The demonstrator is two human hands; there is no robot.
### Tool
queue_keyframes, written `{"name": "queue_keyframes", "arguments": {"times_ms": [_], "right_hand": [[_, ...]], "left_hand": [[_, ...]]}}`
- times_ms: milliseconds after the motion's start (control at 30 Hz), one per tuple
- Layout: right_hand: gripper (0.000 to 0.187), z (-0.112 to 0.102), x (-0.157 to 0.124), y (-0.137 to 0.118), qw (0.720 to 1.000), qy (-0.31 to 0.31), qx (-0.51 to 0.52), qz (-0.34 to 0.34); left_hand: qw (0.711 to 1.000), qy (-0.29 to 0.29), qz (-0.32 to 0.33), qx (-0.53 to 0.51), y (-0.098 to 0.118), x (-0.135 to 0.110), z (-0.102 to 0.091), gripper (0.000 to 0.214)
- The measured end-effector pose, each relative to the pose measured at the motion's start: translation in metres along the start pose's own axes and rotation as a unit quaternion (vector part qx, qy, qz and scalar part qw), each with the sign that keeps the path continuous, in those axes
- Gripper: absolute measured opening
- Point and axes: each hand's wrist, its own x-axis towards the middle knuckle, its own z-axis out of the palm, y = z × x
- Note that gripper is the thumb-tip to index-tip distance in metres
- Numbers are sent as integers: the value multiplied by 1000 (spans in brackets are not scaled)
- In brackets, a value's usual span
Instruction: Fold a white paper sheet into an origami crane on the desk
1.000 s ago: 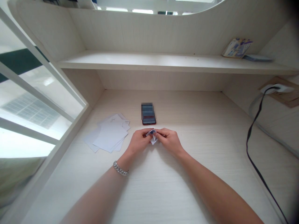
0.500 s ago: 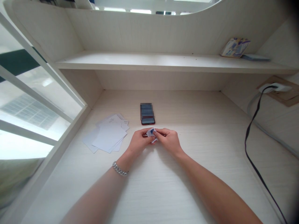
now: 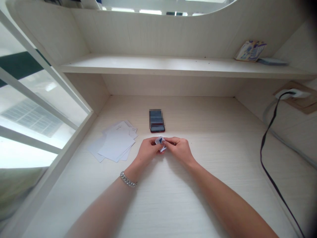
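Note:
My left hand (image 3: 148, 151) and my right hand (image 3: 180, 149) meet over the middle of the pale wooden desk (image 3: 173, 198). Both pinch a small folded piece of white paper with a blue patch (image 3: 160, 142), fingers closed on it from either side. A silver chain bracelet (image 3: 128, 180) circles my left wrist. Just beyond the hands a phone (image 3: 157, 120) lies flat on the desk.
A loose stack of white paper sheets (image 3: 115, 143) lies left of my hands. A black cable (image 3: 269, 142) runs from a wall socket (image 3: 293, 95) down the right side. On the shelf (image 3: 173, 66) above rests a printed packet (image 3: 250, 50). A window frame (image 3: 44, 96) borders the left.
The folded paper has been turned slightly between my fingers, so more of its blue patch shows. Both hands stay in the same spot.

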Motion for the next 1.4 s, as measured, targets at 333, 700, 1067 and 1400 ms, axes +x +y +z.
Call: {"name": "queue_keyframes", "arguments": {"times_ms": [333,700,1067,1400], "right_hand": [[21,1,0,3,999,28,-18,-26],[18,0,1,1,999,27,40,-17],[17,0,1,-3,998,32,34,-40],[28,-4,7,4,999,25,47,6]], "left_hand": [[999,-1,-22,38,3,-3,2,17],[996,-9,-35,83,6,-4,2,18],[996,-9,-39,78,6,-4,3,17],[997,34,-5,67,-1,-1,0,18]]}}
